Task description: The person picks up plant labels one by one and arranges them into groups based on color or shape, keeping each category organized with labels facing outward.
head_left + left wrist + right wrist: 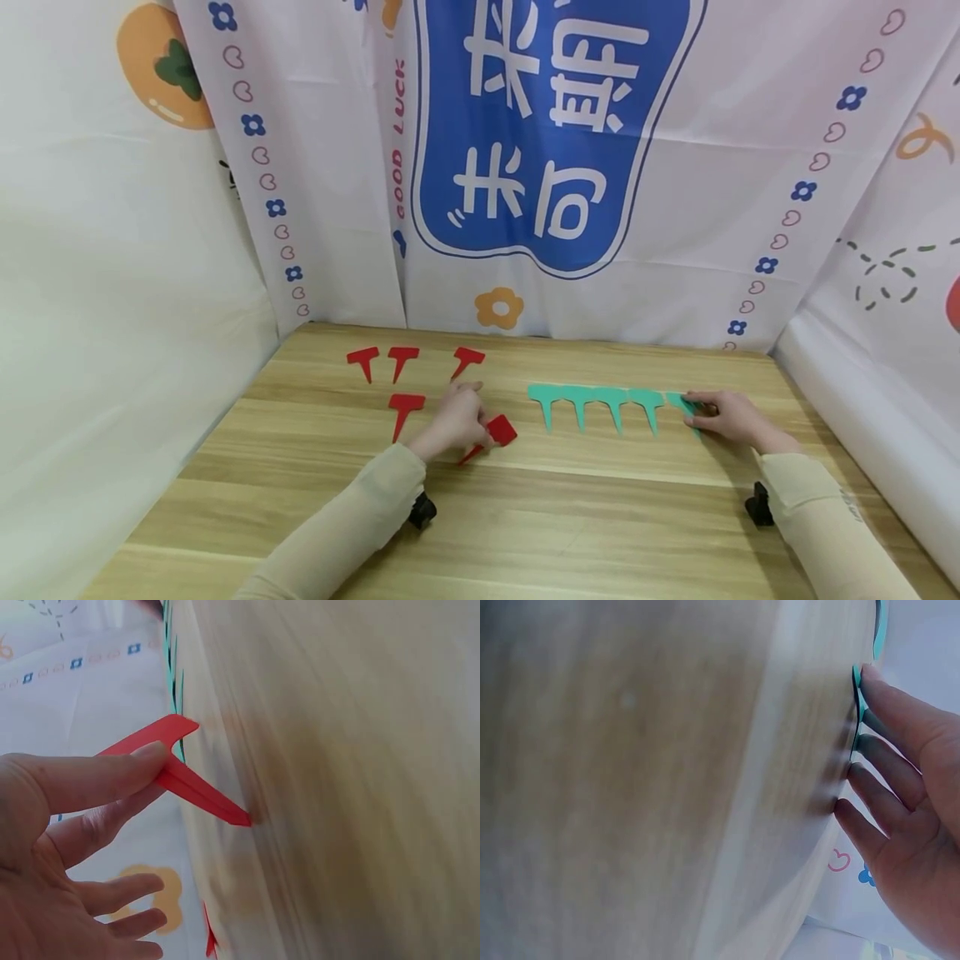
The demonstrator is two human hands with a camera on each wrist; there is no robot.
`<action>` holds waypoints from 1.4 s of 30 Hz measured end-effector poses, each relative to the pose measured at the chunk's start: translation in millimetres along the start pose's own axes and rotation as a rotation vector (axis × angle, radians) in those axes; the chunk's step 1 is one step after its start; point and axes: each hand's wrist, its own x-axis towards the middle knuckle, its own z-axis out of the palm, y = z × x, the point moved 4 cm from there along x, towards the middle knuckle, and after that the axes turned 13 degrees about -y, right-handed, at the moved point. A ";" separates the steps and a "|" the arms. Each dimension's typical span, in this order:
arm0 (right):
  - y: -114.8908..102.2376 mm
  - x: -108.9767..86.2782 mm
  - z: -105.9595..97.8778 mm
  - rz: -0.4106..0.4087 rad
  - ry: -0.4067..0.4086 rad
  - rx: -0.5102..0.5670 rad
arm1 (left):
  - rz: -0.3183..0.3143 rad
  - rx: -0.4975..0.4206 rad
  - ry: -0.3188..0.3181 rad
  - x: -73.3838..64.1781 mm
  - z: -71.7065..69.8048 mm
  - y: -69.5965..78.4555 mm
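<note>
My left hand (455, 419) pinches a red T-shaped plant label (502, 430) between thumb and forefinger. In the left wrist view that label (191, 784) tilts with its pointed stem downward, and the other fingers are spread. At the right end of a row of teal T-shaped plant labels (592, 395), my right hand (731, 417) touches the last teal label (677, 402). The right wrist view shows this teal label (858, 712) slightly bowed under fairly straight fingertips, some of which reach the tabletop. My right fingers partly cover it.
Several red labels lie apart on the left: one nearer label (406, 405), and a back group including a label (468, 357) just beyond my left hand. The wooden table (525, 533) ends at a printed cloth backdrop (345, 250), with white cloth at both sides.
</note>
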 end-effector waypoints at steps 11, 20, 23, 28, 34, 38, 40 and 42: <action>1.2 2.6 -1.2 -0.006 -0.007 0.008 | 0.129 0.029 0.022 9.4 19.9 39.3; -2.3 1.8 -1.9 -0.004 -0.016 0.011 | 0.158 0.002 0.025 17.2 38.7 69.1; -3.0 1.6 -2.4 -0.004 -0.019 0.011 | 0.183 0.059 0.039 21.4 42.8 80.0; -2.5 2.1 -2.9 -0.011 -0.019 0.010 | 0.199 0.028 0.036 27.4 49.6 96.9; -1.5 1.8 -2.0 -0.013 -0.019 0.004 | 0.165 0.009 0.062 35.8 62.3 115.8; -0.6 1.1 -1.2 -0.013 -0.020 0.002 | 0.106 0.008 0.079 37.1 71.4 127.9; -0.7 1.0 -1.2 -0.016 -0.017 -0.001 | 0.090 -0.004 0.084 37.1 74.8 134.1; -0.6 1.0 -1.3 -0.014 -0.010 0.002 | 0.078 -0.012 0.092 37.5 77.6 139.5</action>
